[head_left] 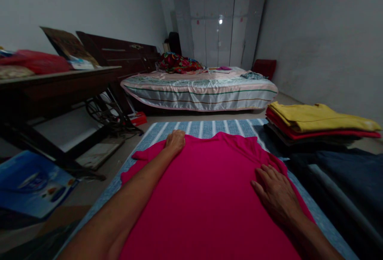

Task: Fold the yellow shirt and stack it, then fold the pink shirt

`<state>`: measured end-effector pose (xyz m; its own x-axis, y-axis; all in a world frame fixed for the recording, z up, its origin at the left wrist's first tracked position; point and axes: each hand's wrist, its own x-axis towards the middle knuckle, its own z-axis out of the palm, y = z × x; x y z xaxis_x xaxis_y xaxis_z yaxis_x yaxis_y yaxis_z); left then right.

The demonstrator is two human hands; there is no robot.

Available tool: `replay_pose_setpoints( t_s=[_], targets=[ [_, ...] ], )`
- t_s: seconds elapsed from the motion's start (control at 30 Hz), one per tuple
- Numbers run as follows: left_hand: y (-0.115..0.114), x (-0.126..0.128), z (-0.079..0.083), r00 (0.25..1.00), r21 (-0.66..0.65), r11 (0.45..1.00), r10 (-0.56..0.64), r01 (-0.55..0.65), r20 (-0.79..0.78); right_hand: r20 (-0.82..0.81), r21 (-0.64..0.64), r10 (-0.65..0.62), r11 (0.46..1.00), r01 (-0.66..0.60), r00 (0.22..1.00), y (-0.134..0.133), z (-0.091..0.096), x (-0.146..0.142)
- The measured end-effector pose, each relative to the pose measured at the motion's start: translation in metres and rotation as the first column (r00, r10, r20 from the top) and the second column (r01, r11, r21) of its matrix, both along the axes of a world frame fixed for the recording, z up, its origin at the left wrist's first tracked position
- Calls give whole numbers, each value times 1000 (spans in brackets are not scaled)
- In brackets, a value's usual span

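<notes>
A bright pink shirt (215, 196) is spread out before me on a blue cloth with white stripes (206, 127). At the shirt's far edge, left of the neckline, my left hand (176, 141) has its fingers curled down and closed on the fabric. My right hand (277, 190) lies palm down on the right part of the shirt, fingers stretched out. The left sleeve is bunched partly under my left forearm. The near end of the shirt runs out of the bottom of the view.
Folded yellow trousers (320, 118) top a clothes stack at right, beside dark folded jeans (353, 176). A table with a metal wheel frame (60, 76) stands left, with a blue box (32, 184) below it. A bed (200, 92) is ahead, with a wardrobe (212, 32) behind.
</notes>
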<state>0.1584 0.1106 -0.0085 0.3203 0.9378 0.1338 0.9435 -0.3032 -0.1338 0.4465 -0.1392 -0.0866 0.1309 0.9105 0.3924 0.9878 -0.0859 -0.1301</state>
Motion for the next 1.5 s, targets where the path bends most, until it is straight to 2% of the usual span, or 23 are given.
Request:
replay_pose_setpoints(
  t_s=[0.2,0.33,0.5,0.73,0.9,1.1,1.37,1.43,1.5],
  targets=[
    [17,31,3,992,-120,989,-98,88,-79,9,-19,-1,1000,2,1000,-1,2,0],
    [24,42,6,989,-167,983,-92,72,-112,1,-28,-7,1000,7,1000,-1,4,-1],
    [28,41,9,996,-108,994,-10,0,-90,-20,-32,-11,999,10,1000,0,6,-3],
    [24,44,3,991,-5,991,131,-131,-23,-43,-47,-15,999,12,999,0,11,-4],
    [15,49,0,996,74,993,88,-90,24,-61,-31,-12,999,10,998,1,9,-3],
    [5,32,-17,998,46,999,-8,5,57,-70,-17,-17,1000,16,997,1,11,-4],
    [14,6,-38,957,77,977,-210,199,201,-67,-37,-13,999,11,998,2,16,-7],
    [16,2,-42,943,106,972,-230,210,241,-65,-35,-16,999,13,998,1,16,-7],
    [19,-3,-44,940,137,976,-203,170,275,-66,-34,-19,999,17,998,1,16,-7]
  ],
)
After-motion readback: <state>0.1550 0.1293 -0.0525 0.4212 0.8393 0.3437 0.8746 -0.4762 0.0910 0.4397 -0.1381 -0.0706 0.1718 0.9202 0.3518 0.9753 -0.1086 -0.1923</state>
